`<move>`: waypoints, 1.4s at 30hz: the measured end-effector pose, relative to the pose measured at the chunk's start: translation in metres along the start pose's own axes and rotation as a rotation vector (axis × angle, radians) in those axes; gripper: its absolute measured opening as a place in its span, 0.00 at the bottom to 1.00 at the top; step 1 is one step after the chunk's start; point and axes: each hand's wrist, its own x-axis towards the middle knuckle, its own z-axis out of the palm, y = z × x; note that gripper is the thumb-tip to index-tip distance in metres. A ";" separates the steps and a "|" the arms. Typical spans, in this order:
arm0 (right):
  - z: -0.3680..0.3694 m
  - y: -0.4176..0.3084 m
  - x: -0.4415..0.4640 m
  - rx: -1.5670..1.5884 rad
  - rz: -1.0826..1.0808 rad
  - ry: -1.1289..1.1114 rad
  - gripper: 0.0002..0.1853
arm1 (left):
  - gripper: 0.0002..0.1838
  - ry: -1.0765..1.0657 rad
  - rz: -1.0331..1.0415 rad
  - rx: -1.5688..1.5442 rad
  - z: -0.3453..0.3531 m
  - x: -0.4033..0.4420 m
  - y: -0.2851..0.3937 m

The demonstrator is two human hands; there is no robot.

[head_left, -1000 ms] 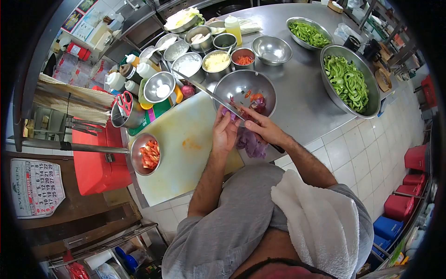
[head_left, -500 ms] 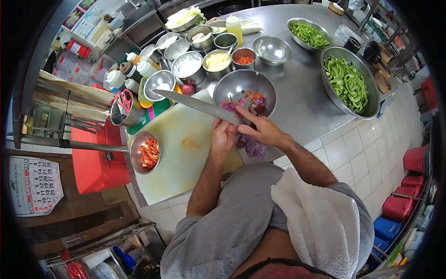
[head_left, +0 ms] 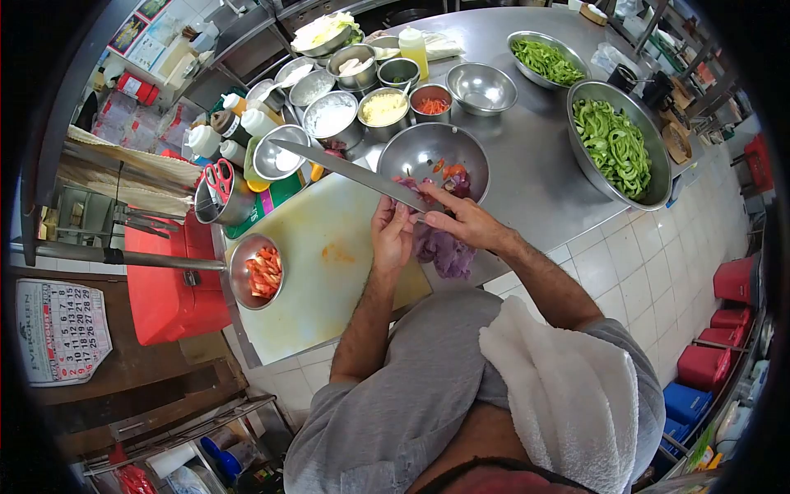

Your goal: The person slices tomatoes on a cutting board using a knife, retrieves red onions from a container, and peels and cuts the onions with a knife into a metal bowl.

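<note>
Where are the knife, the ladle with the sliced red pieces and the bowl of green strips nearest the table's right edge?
Knife (head_left: pixel 350 170): head view, middle of the blade.
Ladle (head_left: pixel 281 286): head view, lower right rim of its cup.
Bowl of green strips (head_left: pixel 578 170): head view, left side of its wall.

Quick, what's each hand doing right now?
Left hand: fingers curled at the knife; whether it grips anything can't be told.
Right hand: closed, holding the knife.

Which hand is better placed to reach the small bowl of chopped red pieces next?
Probably the left hand: it is nearer that small bowl, while the right hand holds the knife.
</note>
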 end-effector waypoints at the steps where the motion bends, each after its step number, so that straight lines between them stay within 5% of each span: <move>1: -0.001 -0.001 -0.001 0.017 -0.013 -0.013 0.37 | 0.26 -0.007 -0.033 -0.040 0.002 0.000 0.001; 5: -0.004 0.002 -0.003 0.057 -0.045 -0.024 0.37 | 0.25 -0.041 -0.088 -0.123 0.005 -0.003 0.005; 11: -0.010 -0.007 -0.012 0.077 0.181 -0.124 0.37 | 0.25 -0.025 -0.052 -0.053 0.006 -0.002 0.004; 13: -0.004 0.004 -0.009 0.062 -0.043 -0.048 0.36 | 0.25 -0.038 -0.011 0.007 0.012 0.000 0.007; 17: -0.001 -0.004 -0.010 0.075 -0.049 -0.001 0.35 | 0.28 -0.032 0.030 0.090 0.016 0.000 0.010; 35: 0.016 0.006 0.005 0.564 0.185 0.099 0.32 | 0.31 -0.035 0.234 0.548 0.029 0.006 0.005; 38: 0.019 0.021 0.009 -0.095 -0.340 0.414 0.33 | 0.28 0.055 0.121 0.334 0.022 0.007 0.003; 40: 0.002 -0.011 -0.004 -0.161 0.065 0.200 0.33 | 0.25 -0.017 -0.051 0.016 0.017 0.008 0.009; 42: 0.002 -0.005 -0.006 -0.255 0.031 0.189 0.33 | 0.24 0.025 -0.051 -0.009 0.012 0.008 0.007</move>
